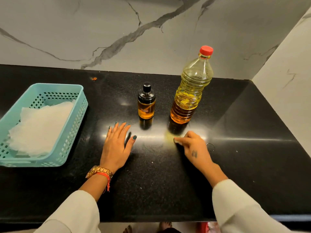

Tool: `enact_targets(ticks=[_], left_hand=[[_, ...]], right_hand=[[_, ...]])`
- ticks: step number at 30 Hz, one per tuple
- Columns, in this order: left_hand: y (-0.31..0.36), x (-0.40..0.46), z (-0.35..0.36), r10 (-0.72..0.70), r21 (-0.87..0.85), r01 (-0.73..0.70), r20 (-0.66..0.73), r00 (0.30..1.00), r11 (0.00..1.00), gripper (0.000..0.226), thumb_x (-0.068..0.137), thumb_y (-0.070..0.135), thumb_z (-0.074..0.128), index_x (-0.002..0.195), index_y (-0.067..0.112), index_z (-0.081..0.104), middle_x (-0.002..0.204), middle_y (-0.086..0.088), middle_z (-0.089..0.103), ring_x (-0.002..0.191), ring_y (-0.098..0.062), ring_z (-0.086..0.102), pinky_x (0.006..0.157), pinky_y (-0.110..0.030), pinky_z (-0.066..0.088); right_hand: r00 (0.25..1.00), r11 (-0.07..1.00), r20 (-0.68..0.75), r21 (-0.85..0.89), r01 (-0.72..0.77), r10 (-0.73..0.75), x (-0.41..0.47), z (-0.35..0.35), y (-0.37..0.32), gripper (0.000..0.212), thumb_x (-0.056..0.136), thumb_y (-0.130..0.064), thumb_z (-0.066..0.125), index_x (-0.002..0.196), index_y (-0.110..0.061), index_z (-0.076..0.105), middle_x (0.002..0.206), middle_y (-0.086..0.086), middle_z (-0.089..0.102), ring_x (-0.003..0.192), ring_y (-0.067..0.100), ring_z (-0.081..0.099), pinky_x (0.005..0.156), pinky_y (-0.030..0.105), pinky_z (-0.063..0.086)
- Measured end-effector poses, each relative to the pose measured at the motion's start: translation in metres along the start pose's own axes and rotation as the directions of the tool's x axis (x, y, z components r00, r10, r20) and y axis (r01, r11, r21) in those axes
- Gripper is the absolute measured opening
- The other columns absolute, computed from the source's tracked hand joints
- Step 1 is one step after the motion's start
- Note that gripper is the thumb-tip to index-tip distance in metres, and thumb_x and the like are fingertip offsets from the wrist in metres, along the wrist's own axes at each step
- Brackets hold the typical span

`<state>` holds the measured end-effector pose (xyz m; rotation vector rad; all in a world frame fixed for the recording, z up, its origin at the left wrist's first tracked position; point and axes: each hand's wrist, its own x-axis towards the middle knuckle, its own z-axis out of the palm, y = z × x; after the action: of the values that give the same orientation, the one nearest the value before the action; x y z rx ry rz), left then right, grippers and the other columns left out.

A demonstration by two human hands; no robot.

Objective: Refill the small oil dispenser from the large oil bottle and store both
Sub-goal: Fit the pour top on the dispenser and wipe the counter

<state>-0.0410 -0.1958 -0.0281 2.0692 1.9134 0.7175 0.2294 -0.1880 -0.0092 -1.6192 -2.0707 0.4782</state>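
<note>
Fingers (182, 139) of the right hand (195, 148) are curling round a small pale wad, seemingly a bit of tissue, and pressing it to the black bench (151, 182) just in front of the large oil bottle (190, 93), where a yellowish smear is showing. What exactly the wad is cannot be told. The left hand (116, 145) is lying flat on the bench, its fingers straight, spread and grasping nothing.

The small oil dispenser (146, 101) is standing upright near the middle of the bench with its black top on, amber oil filling most of the glass. The large bottle is standing just to its right, red cap (206, 50) on, about half full. The two are near each other but not touching.

Pouring is looking finished, judging by both closures being on; the step in hand is apparently wiping a spill. A teal basket (79, 115) holding white sheets (40, 126) is sitting at the left. Storing is remaining: each hand will be needing a firm grasp on a possibly oily container, kept upright while being carried.
</note>
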Motion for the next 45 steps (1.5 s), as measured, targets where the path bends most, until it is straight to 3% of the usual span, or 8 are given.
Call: enact_targets(ticks=[4, 11, 15, 19, 26, 34, 41, 45], left_hand=[[-0.001, 0.001, 0.001, 0.013, 0.009, -0.013, 0.007, 1.000, 1.000, 0.073, 0.087, 0.061, 0.016, 0.140, 0.016, 0.038, 0.150, -0.005, 0.034, 0.143, -0.022, 0.018, 0.117, -0.035, 0.005], [0.000, 0.003, 0.001, 0.022, 0.061, -0.024, 0.040, 0.999, 0.998, 0.078, 0.085, 0.066, 0.015, 0.142, 0.017, 0.035, 0.151, -0.005, 0.031, 0.144, -0.023, 0.016, 0.117, -0.038, 0.005], [-0.001, 0.003, 0.000, 0.023, 0.078, -0.026, 0.039, 0.999, 0.997, 0.078, 0.085, 0.066, 0.016, 0.142, 0.016, 0.035, 0.151, -0.006, 0.031, 0.144, -0.024, 0.016, 0.118, -0.040, 0.006], [0.001, 0.003, 0.001, 0.031, 0.097, -0.035, 0.051, 0.998, 0.995, 0.079, 0.084, 0.067, 0.015, 0.142, 0.017, 0.034, 0.151, -0.005, 0.031, 0.144, -0.024, 0.016, 0.118, -0.042, 0.008], [0.000, 0.002, 0.002, 0.028, 0.098, -0.033, 0.047, 0.998, 0.995, 0.079, 0.084, 0.067, 0.017, 0.141, 0.015, 0.037, 0.150, -0.007, 0.032, 0.143, -0.025, 0.019, 0.118, -0.042, 0.009], [0.001, 0.003, 0.001, 0.022, 0.101, -0.028, 0.054, 0.998, 0.995, 0.082, 0.082, 0.069, 0.018, 0.140, 0.015, 0.038, 0.150, -0.008, 0.032, 0.143, -0.026, 0.019, 0.117, -0.042, 0.008], [0.001, 0.002, 0.000, 0.019, 0.104, -0.025, 0.056, 0.998, 0.994, 0.083, 0.082, 0.070, 0.017, 0.141, 0.015, 0.037, 0.151, -0.007, 0.031, 0.143, -0.026, 0.018, 0.117, -0.041, 0.008], [0.002, 0.002, -0.001, 0.027, 0.097, -0.032, 0.052, 0.998, 0.995, 0.080, 0.083, 0.068, 0.021, 0.140, 0.015, 0.038, 0.151, -0.008, 0.032, 0.143, -0.026, 0.018, 0.116, -0.041, 0.007]], right_hand=[[0.989, 0.989, -0.078, -0.070, -0.132, 0.127, 0.040, 0.020, -0.009, 0.023, 0.086, -0.004, 0.059, 0.106, -0.006, 0.070, 0.083, 0.012, 0.053, 0.082, 0.033, 0.055, 0.066, 0.026, 0.034], [0.968, 0.979, 0.156, -0.029, 0.202, -0.196, -0.014, 0.017, -0.032, 0.030, 0.082, -0.001, 0.062, 0.106, -0.016, 0.070, 0.083, 0.008, 0.057, 0.078, 0.024, 0.054, 0.066, 0.024, 0.037], [0.995, 0.995, -0.028, 0.007, -0.095, 0.095, -0.012, -0.010, 0.009, 0.017, 0.086, -0.009, 0.059, 0.097, -0.004, 0.072, 0.076, 0.001, 0.047, 0.069, 0.011, 0.047, 0.063, 0.022, 0.034], [0.980, 0.983, -0.128, -0.082, -0.161, 0.150, 0.028, -0.003, 0.015, 0.016, 0.085, -0.007, 0.062, 0.095, -0.006, 0.073, 0.071, 0.012, 0.048, 0.070, 0.035, 0.056, 0.058, 0.030, 0.035], [0.993, 0.992, 0.064, -0.062, 0.108, -0.104, -0.023, 0.005, -0.012, 0.028, 0.075, 0.004, 0.065, 0.097, -0.011, 0.073, 0.075, 0.011, 0.058, 0.070, 0.028, 0.055, 0.060, 0.023, 0.037], [0.976, 0.974, -0.133, -0.126, -0.189, 0.172, 0.014, -0.017, 0.030, 0.020, 0.085, -0.004, 0.060, 0.099, -0.011, 0.073, 0.073, 0.011, 0.046, 0.073, 0.033, 0.054, 0.059, 0.028, 0.031], [0.997, 0.996, -0.049, -0.078, 0.054, -0.058, -0.024, 0.003, -0.003, 0.025, 0.073, 0.000, 0.062, 0.091, -0.011, 0.074, 0.069, 0.011, 0.055, 0.065, 0.028, 0.055, 0.058, 0.023, 0.032], [0.993, 0.996, -0.117, -0.084, -0.026, 0.016, -0.044, -0.015, 0.029, 0.029, 0.068, 0.007, 0.066, 0.089, -0.011, 0.075, 0.066, 0.010, 0.055, 0.060, 0.028, 0.055, 0.054, 0.025, 0.041]])
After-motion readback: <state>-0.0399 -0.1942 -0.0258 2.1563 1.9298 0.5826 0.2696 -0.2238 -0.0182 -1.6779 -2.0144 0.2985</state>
